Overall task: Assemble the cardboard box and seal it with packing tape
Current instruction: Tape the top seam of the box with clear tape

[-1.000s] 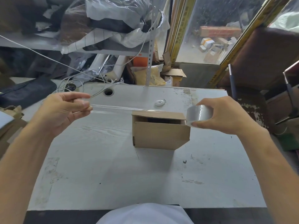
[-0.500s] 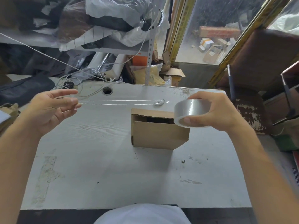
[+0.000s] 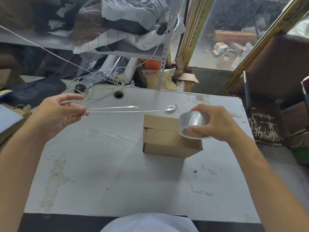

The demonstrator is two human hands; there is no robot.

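Observation:
A small brown cardboard box (image 3: 165, 139) stands on the white table (image 3: 108, 173), right of centre, its top flaps folded down with a seam showing. My right hand (image 3: 215, 123) grips a roll of clear packing tape (image 3: 193, 124) just above the box's right top edge. A long strip of clear tape (image 3: 120, 109) stretches leftward from the roll, above the table. My left hand (image 3: 61, 113) pinches the strip's free end between thumb and fingers, well left of the box.
White cables (image 3: 93, 91) coil at the table's back left beside a round cable hole (image 3: 118, 95). A small white object (image 3: 171, 108) lies behind the box. A dark bag (image 3: 36, 91), shelves with plastic-wrapped goods (image 3: 127, 24) and cartons crowd the back. A brown chair (image 3: 275, 84) stands at right.
My right hand has brought the tape roll down and left over the box's right top edge. The left hand has drawn the strip's end slightly left. The box's top now looks folded down.

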